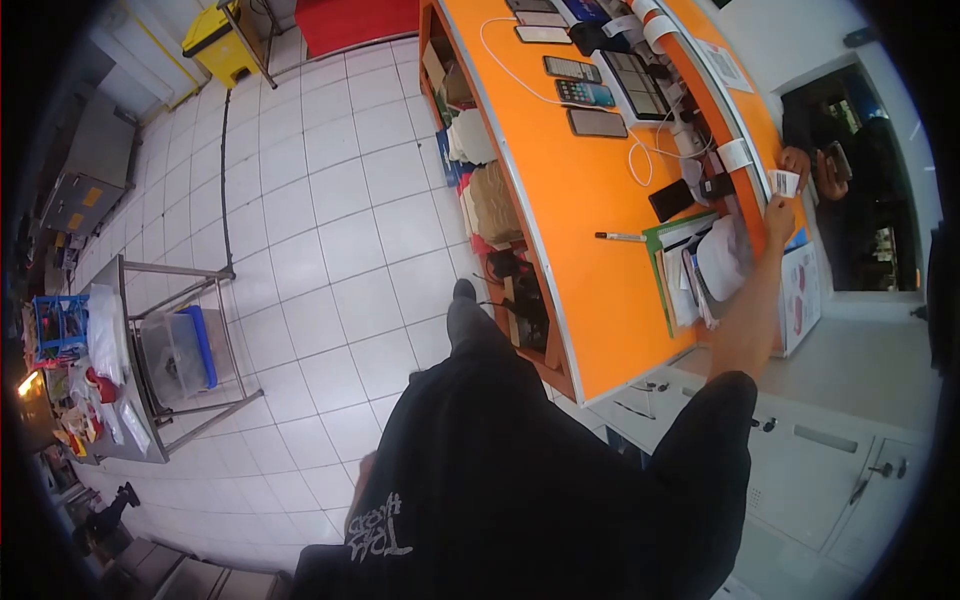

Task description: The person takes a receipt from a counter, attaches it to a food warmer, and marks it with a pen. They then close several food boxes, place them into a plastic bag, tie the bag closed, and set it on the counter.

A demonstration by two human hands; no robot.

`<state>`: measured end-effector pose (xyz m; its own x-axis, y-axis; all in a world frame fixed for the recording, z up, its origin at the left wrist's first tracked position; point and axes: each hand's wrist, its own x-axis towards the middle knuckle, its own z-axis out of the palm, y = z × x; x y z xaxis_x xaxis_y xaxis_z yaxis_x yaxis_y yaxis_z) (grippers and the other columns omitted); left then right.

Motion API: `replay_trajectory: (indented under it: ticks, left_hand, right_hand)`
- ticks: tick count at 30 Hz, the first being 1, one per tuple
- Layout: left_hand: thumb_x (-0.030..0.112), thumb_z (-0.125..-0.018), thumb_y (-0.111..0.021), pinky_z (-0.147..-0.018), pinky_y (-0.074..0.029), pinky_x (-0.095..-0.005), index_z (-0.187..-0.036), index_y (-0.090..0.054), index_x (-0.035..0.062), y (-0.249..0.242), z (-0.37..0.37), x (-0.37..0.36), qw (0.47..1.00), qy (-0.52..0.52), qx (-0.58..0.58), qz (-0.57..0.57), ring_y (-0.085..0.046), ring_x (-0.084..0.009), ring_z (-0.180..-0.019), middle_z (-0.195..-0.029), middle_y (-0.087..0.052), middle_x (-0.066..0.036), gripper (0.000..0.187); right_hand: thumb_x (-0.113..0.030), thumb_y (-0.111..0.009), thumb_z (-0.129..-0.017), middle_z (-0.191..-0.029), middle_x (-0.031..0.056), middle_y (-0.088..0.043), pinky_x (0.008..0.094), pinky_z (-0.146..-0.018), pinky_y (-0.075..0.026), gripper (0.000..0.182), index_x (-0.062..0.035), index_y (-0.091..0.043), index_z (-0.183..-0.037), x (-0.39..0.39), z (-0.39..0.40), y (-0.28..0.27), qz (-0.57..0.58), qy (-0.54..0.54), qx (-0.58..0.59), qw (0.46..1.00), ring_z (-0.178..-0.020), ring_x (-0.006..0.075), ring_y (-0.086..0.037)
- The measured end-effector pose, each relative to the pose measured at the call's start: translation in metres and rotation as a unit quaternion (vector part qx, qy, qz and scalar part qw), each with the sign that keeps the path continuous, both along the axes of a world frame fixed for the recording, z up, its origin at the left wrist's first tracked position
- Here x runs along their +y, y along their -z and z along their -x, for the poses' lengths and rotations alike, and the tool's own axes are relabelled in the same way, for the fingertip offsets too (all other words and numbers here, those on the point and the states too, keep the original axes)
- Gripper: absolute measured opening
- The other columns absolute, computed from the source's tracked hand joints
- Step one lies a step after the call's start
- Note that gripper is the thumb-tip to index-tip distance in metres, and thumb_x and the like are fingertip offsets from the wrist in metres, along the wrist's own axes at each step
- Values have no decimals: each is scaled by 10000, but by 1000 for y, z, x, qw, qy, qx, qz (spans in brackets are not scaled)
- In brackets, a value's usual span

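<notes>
My right hand [779,214] is stretched out over the orange counter [590,290] to its raised ledge, fingers closed on a small white printed paper slip [784,184]. Another person's hand [796,161] is right at the far edge of the same slip. That person's other hand [829,184] holds a dark phone-like object [837,162]. Below my forearm lie stacked papers and a green-edged folder [668,275]. Only a bit of my left arm shows beside my black shirt; the left hand is hidden.
Several phones [585,93] with white cables lie on the counter, near a black phone [671,201] and a pen [621,237]. White cabinets [815,460] stand right. Left are a metal-legged table [140,400] with a clear bin [178,350] and a yellow bin [222,45].
</notes>
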<state>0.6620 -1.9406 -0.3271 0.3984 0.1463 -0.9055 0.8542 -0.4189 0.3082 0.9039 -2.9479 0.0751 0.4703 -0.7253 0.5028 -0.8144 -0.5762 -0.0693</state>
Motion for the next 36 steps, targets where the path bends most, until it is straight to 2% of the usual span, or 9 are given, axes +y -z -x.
replay_trajectory:
  ticks: [4,8,10,15,22,29,32,34,36]
  left_hand:
    - [304,-950,-533,-900,-466,-459,-1301,-531,104,-24,-22,-7,981,-187,50,19,-579,-242,-1001,-1252,-601,-81,404]
    - [302,-949,-549,-839,-478,-452,-1236,-573,100,-18,-61,-33,969,-244,43,2,-598,-234,-944,-1206,-624,-72,352]
    - [304,-930,-575,-762,-477,-428,-1097,-636,69,14,-61,-28,975,181,-127,11,-616,-242,-848,-1052,-669,-97,295]
    - [298,-928,-576,-745,-476,-418,-1071,-641,57,-7,-105,-81,995,84,-31,-43,-617,-240,-830,-1016,-668,-102,288]
    - [291,-926,-579,-722,-475,-404,-1035,-648,41,-56,-173,-151,997,-22,25,-77,-617,-237,-804,-966,-668,-107,281]
    - [283,-924,-581,-699,-474,-390,-999,-655,25,-70,-213,-157,993,6,18,-114,-617,-235,-779,-916,-668,-113,278]
    - [279,-924,-582,-690,-473,-384,-984,-658,18,-46,-244,-138,980,113,-60,-152,-617,-234,-768,-894,-667,-116,279]
    - [277,-923,-583,-683,-473,-380,-973,-660,14,-34,-291,-129,815,414,-314,-255,-617,-233,-760,-880,-667,-117,279]
    - [247,-942,-557,-652,-471,-334,-932,-651,-19,-89,-435,-193,956,-62,-193,-211,-595,-200,-731,-793,-644,-112,282]
  right_hand:
    - [-315,-521,-922,-992,246,-681,534,-866,-480,382,30,-659,-1011,73,-26,-3,215,34,-157,963,-942,446,-642]
    - [-198,-535,-951,-965,223,-676,454,-785,-511,245,14,-641,-1010,156,-123,40,2,-206,-224,953,-914,390,-654]
    - [-210,-556,-959,-951,206,-697,422,-765,-520,241,-7,-651,-1046,176,-192,71,-51,-313,-100,943,-863,346,-681]
    - [-267,-617,-940,-756,103,-640,322,-560,-520,248,-23,-646,-913,108,-401,170,-454,-212,-303,810,-651,194,-646]
    - [-271,-640,-881,-677,151,-626,363,-420,-462,363,83,-599,-943,-34,-576,221,-499,-24,-269,824,-439,237,-569]
    - [-296,-672,-887,-872,113,-624,347,-519,-537,379,51,-651,-1039,-57,-588,219,-510,62,-289,808,-685,213,-623]
    - [-300,-710,-873,-927,106,-606,347,-593,-532,416,14,-625,-1133,-57,-586,212,-491,36,-299,818,-768,206,-601]
    - [-298,-739,-858,-944,111,-594,350,-629,-514,455,-17,-604,-1190,-50,-585,194,-484,22,-297,823,-795,212,-577]
    - [-299,-757,-852,-1146,121,-603,370,-755,-522,541,-23,-571,-1278,-32,-586,168,-447,-15,-322,835,-982,223,-579]
